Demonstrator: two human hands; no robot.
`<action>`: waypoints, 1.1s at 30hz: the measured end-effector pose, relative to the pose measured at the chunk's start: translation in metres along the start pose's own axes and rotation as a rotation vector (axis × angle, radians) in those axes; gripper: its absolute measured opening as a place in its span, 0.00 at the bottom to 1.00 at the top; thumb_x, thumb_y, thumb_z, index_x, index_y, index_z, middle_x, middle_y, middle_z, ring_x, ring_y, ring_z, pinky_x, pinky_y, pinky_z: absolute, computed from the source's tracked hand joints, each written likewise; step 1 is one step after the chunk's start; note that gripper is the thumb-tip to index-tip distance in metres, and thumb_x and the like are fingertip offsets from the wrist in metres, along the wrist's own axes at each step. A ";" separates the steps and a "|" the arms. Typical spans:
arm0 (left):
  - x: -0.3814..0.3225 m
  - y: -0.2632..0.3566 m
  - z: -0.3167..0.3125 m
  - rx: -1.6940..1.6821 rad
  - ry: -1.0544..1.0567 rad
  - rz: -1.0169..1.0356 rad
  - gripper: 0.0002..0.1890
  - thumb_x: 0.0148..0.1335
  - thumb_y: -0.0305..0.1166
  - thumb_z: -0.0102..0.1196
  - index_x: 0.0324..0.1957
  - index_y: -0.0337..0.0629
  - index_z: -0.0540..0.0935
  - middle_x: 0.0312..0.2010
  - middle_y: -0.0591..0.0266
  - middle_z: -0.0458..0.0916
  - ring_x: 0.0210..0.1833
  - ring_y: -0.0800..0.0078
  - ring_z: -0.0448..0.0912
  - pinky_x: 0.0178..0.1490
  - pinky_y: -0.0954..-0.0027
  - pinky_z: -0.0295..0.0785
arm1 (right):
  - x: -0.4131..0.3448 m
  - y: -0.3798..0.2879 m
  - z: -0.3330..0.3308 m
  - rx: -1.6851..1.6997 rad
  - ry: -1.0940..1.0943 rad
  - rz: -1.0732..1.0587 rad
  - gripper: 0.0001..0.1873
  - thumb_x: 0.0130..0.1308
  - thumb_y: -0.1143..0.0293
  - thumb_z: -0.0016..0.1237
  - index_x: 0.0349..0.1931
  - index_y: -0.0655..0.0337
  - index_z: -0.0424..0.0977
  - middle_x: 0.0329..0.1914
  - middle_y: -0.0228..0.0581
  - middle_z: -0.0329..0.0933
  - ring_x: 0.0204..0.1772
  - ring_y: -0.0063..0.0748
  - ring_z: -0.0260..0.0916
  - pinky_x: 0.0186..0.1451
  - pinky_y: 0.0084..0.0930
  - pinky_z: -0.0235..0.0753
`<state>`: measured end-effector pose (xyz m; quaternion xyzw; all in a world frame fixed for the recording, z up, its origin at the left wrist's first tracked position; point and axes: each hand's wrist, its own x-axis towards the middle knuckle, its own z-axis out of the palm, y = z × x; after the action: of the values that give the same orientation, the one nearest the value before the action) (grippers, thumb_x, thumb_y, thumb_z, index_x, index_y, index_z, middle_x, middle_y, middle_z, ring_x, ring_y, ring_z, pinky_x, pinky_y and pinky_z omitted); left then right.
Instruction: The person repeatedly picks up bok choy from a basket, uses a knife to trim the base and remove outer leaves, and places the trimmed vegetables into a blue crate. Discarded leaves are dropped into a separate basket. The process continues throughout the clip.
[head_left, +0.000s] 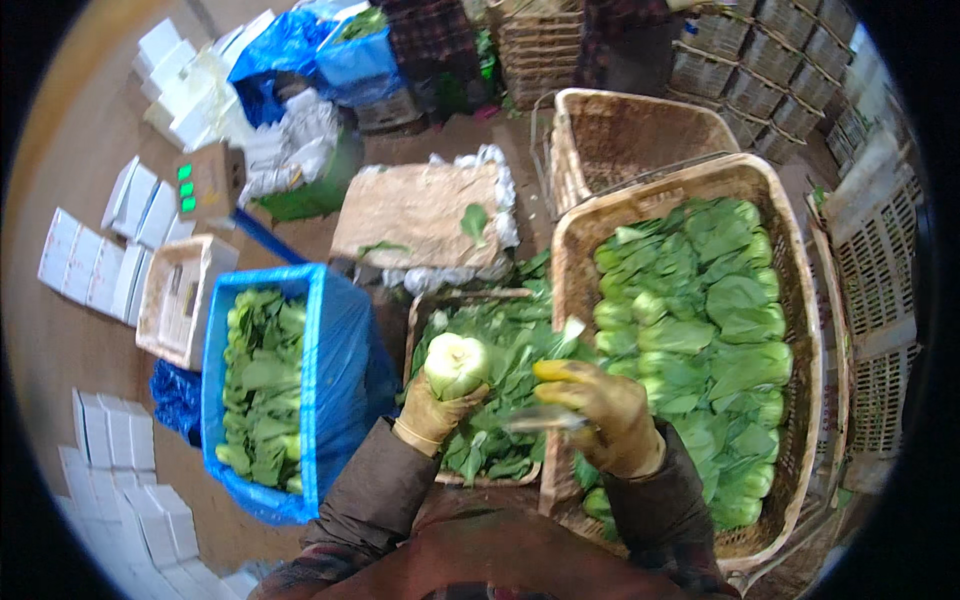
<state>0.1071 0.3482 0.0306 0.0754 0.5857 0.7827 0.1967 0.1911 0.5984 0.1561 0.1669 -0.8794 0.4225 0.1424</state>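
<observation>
My left hand (439, 411), in a yellowish glove, is closed round a head of bok choy (456, 361), its pale base facing up. To its right my gloved right hand (611, 416) holds a small knife (544, 419), the blade blurred and pointing left. Under both hands lies a shallow crate of loose green leaves (487, 442). A large plastic crate (796, 300) at the right holds rows of bok choy (739, 304). On the left stands a blue-lined crate (313, 390), also filled with bok choy (264, 375).
Ahead is a cardboard-covered surface (420, 206) with loose leaves. An empty crate (645, 135) stands beyond the large one. A scale display (206, 184) and white boxes (90, 259) are at the left. Two people (435, 52) stand at the far side near stacked crates (772, 60).
</observation>
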 end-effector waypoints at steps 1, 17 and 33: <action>-0.013 0.004 -0.011 0.107 0.056 0.046 0.22 0.65 0.42 0.59 0.54 0.41 0.74 0.41 0.58 0.78 0.38 0.64 0.77 0.41 0.65 0.75 | 0.005 -0.019 0.016 -0.181 -0.112 -0.050 0.13 0.64 0.62 0.56 0.41 0.61 0.81 0.52 0.48 0.81 0.44 0.42 0.84 0.41 0.33 0.82; -0.134 0.043 -0.103 0.347 -0.284 -0.026 0.53 0.50 0.44 0.76 0.73 0.41 0.57 0.61 0.53 0.73 0.61 0.65 0.74 0.64 0.64 0.69 | 0.003 -0.074 0.182 0.423 -0.223 0.364 0.47 0.52 0.42 0.67 0.67 0.62 0.69 0.65 0.49 0.75 0.66 0.42 0.72 0.69 0.36 0.71; -0.126 0.059 -0.060 -0.054 -0.052 -0.026 0.33 0.59 0.45 0.71 0.58 0.33 0.76 0.46 0.66 0.82 0.45 0.80 0.78 0.49 0.76 0.73 | -0.028 -0.061 0.057 -0.350 0.015 -0.169 0.18 0.65 0.61 0.57 0.52 0.60 0.78 0.55 0.49 0.79 0.54 0.41 0.81 0.50 0.30 0.84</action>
<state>0.1879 0.2314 0.0826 0.0828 0.5600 0.7934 0.2238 0.2348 0.5227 0.1532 0.2095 -0.9212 0.2511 0.2108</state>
